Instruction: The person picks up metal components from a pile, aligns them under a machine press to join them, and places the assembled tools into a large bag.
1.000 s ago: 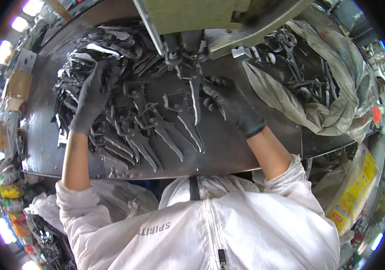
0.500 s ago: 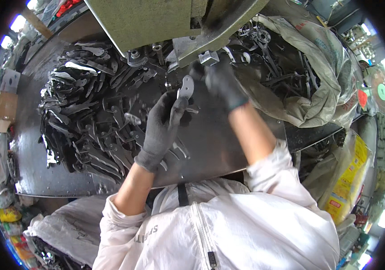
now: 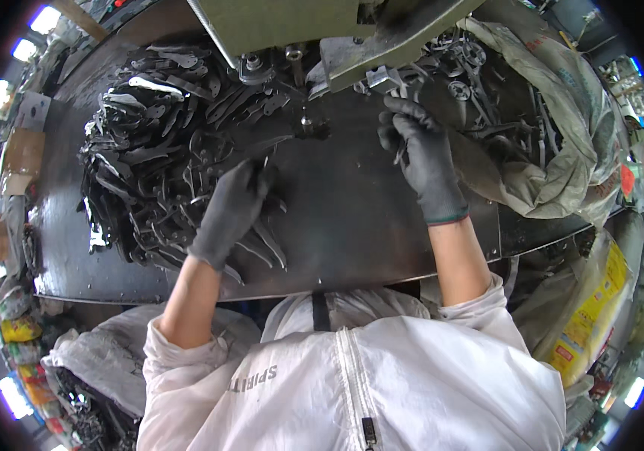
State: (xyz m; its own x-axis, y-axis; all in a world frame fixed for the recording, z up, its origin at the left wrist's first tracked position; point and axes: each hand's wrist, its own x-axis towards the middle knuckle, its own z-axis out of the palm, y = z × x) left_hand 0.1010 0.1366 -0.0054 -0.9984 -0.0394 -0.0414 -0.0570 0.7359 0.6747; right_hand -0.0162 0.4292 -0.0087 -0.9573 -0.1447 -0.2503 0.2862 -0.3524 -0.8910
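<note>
Loosely curled right fingers (image 3: 414, 113) around metal (image 3: 400, 155)

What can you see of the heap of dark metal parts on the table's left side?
The heap of dark grey, elongated metal parts spreads across the left of the grey metal table. Its pieces overlap at mixed angles; many look flat and curved, some with holes. One long silvery piece lies near the far end. The dark-gloved left grip is at the heap's right edge; contact is unclear.
</note>
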